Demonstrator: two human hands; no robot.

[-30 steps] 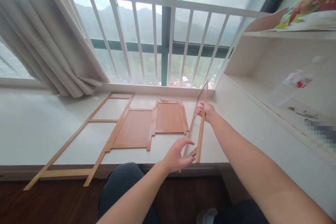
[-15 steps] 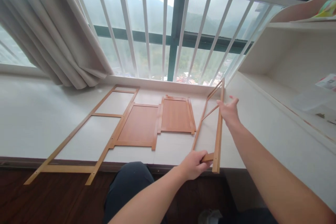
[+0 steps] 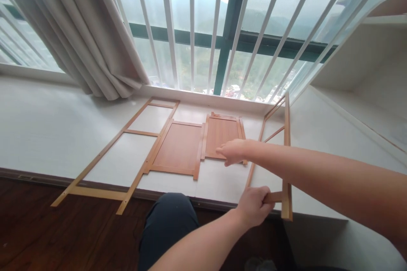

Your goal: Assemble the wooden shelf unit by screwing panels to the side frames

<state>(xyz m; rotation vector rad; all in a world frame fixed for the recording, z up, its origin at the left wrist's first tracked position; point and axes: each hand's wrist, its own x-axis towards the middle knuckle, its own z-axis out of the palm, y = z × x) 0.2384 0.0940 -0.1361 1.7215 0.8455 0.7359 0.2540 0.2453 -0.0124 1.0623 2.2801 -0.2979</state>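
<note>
My left hand (image 3: pixel 254 206) is closed around the near crossbar of a wooden frame (image 3: pixel 286 135), which stands tilted on edge at the right. My right hand (image 3: pixel 233 151) reaches across that frame, fingers stretched out, over the near part of a brown wooden panel (image 3: pixel 221 134). Whether its fingertips touch the panel I cannot tell. Left of it lies a second, larger wooden panel (image 3: pixel 177 146) with edge strips. This one adjoins another ladder-like wooden frame (image 3: pixel 140 133) lying flat, whose near ends stick out past the ledge.
Everything lies on a white window ledge (image 3: pixel 38 131) with a dark front edge. White railings (image 3: pixel 191 29) and a window stand behind it, with a grey curtain (image 3: pixel 92 38) at the left. A white shelf unit (image 3: pixel 375 63) bounds the right. My knee (image 3: pixel 171 224) is against the ledge front.
My right hand has let go of the upright frame's long side and moved left over the panel. My left hand still grips the crossbar. The view has shifted a little.
</note>
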